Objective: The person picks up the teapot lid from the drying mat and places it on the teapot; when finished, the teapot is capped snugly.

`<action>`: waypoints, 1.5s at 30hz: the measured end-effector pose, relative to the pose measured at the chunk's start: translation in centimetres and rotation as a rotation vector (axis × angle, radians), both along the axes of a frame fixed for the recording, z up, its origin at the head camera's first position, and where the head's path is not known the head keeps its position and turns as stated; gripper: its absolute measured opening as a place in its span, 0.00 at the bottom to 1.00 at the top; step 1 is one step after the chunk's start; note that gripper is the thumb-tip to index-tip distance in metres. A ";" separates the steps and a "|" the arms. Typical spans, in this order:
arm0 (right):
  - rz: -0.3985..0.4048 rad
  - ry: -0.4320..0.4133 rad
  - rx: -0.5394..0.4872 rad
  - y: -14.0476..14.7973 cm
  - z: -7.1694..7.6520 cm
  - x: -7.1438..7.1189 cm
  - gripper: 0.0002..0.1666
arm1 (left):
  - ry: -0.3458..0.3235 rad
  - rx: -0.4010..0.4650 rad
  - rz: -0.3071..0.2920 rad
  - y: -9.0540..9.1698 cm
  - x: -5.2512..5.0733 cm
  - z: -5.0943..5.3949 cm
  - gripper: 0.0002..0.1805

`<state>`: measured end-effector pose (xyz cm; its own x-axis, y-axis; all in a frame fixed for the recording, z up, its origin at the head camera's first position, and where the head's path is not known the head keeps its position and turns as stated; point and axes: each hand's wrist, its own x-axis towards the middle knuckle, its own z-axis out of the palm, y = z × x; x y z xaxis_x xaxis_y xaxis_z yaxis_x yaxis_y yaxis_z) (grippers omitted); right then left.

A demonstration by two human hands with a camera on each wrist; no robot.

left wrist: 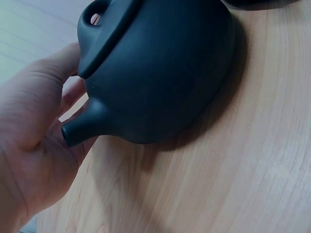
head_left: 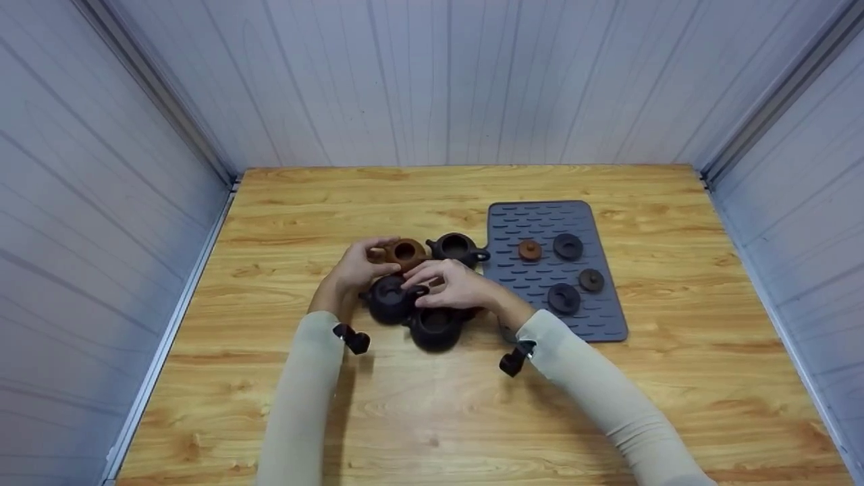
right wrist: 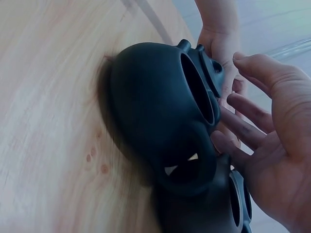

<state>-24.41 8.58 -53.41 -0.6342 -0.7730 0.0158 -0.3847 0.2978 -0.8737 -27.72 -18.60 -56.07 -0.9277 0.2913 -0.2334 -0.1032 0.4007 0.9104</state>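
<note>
My left hand (head_left: 356, 266) holds a small reddish-brown teapot (head_left: 407, 262) without its lid, thumb and fingers on either side of the body. Just in front stands a black teapot (head_left: 388, 309) with its lid on; in the left wrist view that teapot (left wrist: 160, 73) hides part of the hand. My right hand (head_left: 462, 287) hovers over the group, fingers spread and loosely bent, close to the lidded teapot's handle. In the right wrist view nothing shows within its grasp. Below it stands a lidless black teapot (right wrist: 146, 92), with a darker teapot (right wrist: 194, 208) beside it, partly hidden.
Another lidless dark teapot (head_left: 442, 254) stands behind. To the right lies a grey ridged mat (head_left: 526, 324) bearing a reddish-brown lid (head_left: 530, 250) and several dark lids (head_left: 563, 299). Panel walls (head_left: 418, 88) enclose the wooden table (head_left: 418, 418) on the left, right and back.
</note>
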 end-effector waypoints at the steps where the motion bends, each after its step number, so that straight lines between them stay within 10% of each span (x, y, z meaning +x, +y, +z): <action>1: -0.003 0.005 -0.004 0.1 0.1 0.0 0.21 | -0.001 0.004 0.000 0.0 0.0 0.0 0.34; 45: -0.286 0.098 0.037 13.3 1.1 -2.0 0.24 | 0.044 0.001 -0.024 -0.1 -0.1 -0.1 0.34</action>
<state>-26.41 21.88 -52.31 -0.8230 -0.5646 0.0629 -0.3626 0.4368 -0.8232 -27.78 -18.72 -56.19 -0.9297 0.3139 -0.1925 -0.0538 0.4015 0.9143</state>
